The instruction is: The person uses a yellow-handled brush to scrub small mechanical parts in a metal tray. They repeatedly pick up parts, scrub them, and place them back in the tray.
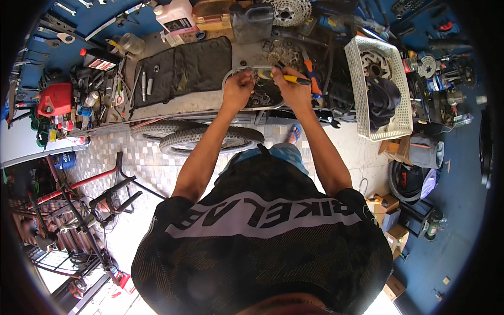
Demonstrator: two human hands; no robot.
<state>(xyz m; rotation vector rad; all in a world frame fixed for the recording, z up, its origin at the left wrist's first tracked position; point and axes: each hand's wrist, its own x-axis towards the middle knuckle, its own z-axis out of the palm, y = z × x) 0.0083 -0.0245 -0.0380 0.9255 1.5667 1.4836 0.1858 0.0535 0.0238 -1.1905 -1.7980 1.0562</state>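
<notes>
Over a shallow metal tray [272,108] on the workbench, both my hands are close together. My right hand [294,94] is closed round a brush [297,80] with a yellow and black handle; its pale end points left toward my other hand. The fingers of my left hand [237,91] are pinched on a small metal part [255,77] whose kind is too small to make out. Dark liquid and loose metal pieces [258,98] lie in the tray below. Left of the tray is a black mat [184,68] with a pen-like metal tool [144,86] and small cylinders on it.
A white plastic basket [407,118] holding dark cloth and a disc stands to the right, near an orange and blue handled tool [313,79]. Behind the tray are a black jug [252,23], a pink bottle [176,17] and a cassette [287,11]. Bicycle wheels [210,140] lean below the bench.
</notes>
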